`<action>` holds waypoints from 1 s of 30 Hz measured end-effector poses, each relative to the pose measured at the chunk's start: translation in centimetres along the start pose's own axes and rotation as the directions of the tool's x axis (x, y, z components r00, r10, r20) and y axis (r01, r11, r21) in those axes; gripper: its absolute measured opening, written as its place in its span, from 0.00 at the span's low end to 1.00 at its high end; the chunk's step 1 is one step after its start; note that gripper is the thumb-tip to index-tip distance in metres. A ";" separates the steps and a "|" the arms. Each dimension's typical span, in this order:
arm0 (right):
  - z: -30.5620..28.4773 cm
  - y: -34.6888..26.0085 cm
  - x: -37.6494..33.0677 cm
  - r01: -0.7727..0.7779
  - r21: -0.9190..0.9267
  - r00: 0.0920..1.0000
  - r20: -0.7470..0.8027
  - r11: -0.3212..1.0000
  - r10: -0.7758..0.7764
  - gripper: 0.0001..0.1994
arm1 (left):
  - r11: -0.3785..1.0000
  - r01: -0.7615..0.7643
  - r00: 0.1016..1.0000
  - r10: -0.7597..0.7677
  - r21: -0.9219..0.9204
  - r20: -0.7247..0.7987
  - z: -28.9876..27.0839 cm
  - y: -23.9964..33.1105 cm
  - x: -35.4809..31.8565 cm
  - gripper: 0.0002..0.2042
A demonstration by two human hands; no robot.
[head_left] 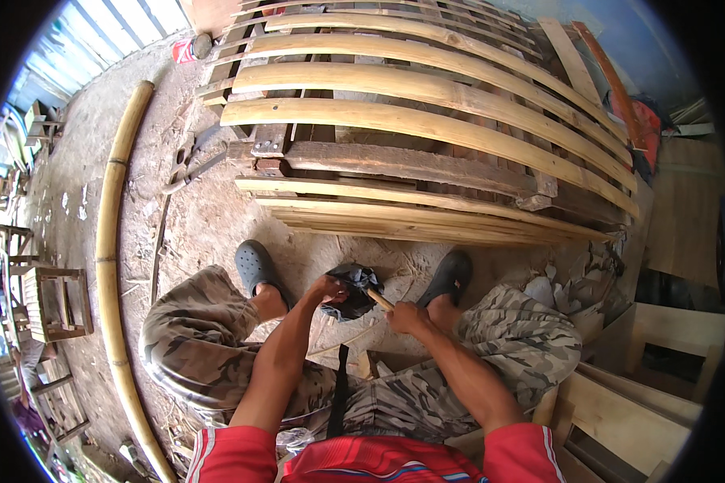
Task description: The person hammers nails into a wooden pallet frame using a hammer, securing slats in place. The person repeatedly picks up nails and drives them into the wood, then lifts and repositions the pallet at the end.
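Seated worker, seen from above; landmark: dark cloth bundle (353, 288), low between the knees, just above the dirt floor (209, 217).

Left hand (328, 288): clenched on the near left edge of the bundle, pinching the fabric. Right hand (407, 317): just right of the bundle, closed around a short wooden handle (380, 300) whose far end disappears into the cloth.

Bundle: dark grey-black, crumpled, loosely folded, edges ragged; contents hidden, so whether a blade or tool head lies inside cannot be told.

Risks, as judged: cloth slipping from the left pinch and dropping into the sawdust; handle pulled too sharply toward the right, dragging a possibly sharp end across the left fingers; both clogs (255, 266) directly beyond the bundle, hence exposed feet if anything falls.

Beyond the bundle: rack of pale split bamboo slats (427, 121) on dark timber beams. Far left of the bundle: long bamboo pole (109, 241) lying on the floor. Right of the bundle: pale wooden boards (620, 402).
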State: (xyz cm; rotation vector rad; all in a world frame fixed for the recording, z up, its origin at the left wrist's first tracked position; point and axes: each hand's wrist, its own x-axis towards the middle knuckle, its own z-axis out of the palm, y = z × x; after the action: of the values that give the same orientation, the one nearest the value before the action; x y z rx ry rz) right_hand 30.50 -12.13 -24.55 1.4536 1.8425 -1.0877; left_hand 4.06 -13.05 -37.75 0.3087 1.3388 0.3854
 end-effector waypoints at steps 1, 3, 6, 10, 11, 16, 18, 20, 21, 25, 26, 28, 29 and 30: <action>0.2 0.0 -0.1 0.001 -0.005 1.000 -0.022 1.000 -0.001 0.26 | 0.998 -0.030 0.998 0.033 -0.051 0.058 -0.2 0.1 -0.5 0.09; 0.6 0.0 0.0 0.015 -0.025 0.997 -0.072 1.000 -0.017 0.25 | 0.994 -0.094 0.989 0.100 -0.059 0.106 -0.8 0.5 -1.6 0.11; 0.4 -0.1 0.1 0.030 -0.033 0.997 -0.065 0.999 -0.032 0.25 | 0.984 -0.176 0.977 0.171 0.027 0.124 -0.2 1.9 -4.3 0.15; 0.2 -0.9 -0.2 0.024 -0.065 0.997 -0.075 0.998 -0.029 0.25 | 0.965 -0.261 0.951 0.256 0.005 0.174 0.7 3.8 -8.1 0.13; 0.1 -1.2 -0.4 0.030 -0.085 0.996 -0.080 0.996 -0.037 0.25 | 0.962 -0.272 0.945 0.267 0.001 0.186 0.8 4.3 -8.8 0.13; -0.9 -2.1 -1.1 0.046 -0.041 0.997 -0.055 0.998 -0.048 0.28 | 0.935 -0.313 0.900 0.348 -0.165 0.261 0.9 8.2 -13.2 0.09; -2.3 -3.0 -1.9 0.037 -0.008 0.999 -0.003 0.999 -0.037 0.29 | 0.885 -0.360 0.845 0.443 -0.295 0.301 0.2 9.6 -14.9 0.08; -3.9 -4.9 -3.2 0.019 0.006 0.999 0.025 1.000 -0.020 0.27 | 0.832 -0.402 0.771 0.532 -0.382 0.348 -0.5 11.2 -17.0 0.07; -4.7 -5.7 -3.9 0.038 0.039 0.999 0.027 0.999 -0.039 0.29 | 0.796 -0.439 0.742 0.583 -0.416 0.332 -0.6 11.9 -18.0 0.07; -6.7 -6.5 -5.2 0.127 0.069 0.989 -0.078 0.989 -0.122 0.31 | 0.703 -0.563 0.623 0.706 -0.435 0.336 0.8 16.3 -23.8 0.05; -7.4 -6.7 -5.5 0.151 0.075 0.986 -0.082 0.986 -0.145 0.31 | 0.692 -0.608 0.607 0.721 -0.389 0.334 1.1 17.3 -25.3 0.05; -8.8 -7.1 -6.5 0.204 0.083 0.976 -0.094 0.975 -0.196 0.32 | 0.656 -0.697 0.569 0.752 -0.291 0.333 1.7 19.4 -28.3 0.05; -10.0 -7.6 -8.0 0.249 0.125 0.962 -0.148 0.960 -0.230 0.30 | 0.655 -0.736 0.583 0.741 -0.171 0.334 1.6 20.5 -29.9 0.07; -11.6 -8.0 -9.4 0.266 0.169 0.962 -0.104 0.949 -0.251 0.29 | 0.646 -0.762 0.596 0.727 -0.045 0.341 1.4 21.9 -31.8 0.07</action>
State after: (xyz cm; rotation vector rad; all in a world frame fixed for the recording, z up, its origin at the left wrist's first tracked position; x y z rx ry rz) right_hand 26.02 -7.83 -8.78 1.4002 2.0825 -1.3728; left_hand -2.46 -7.44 -0.09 1.0088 0.8304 0.9317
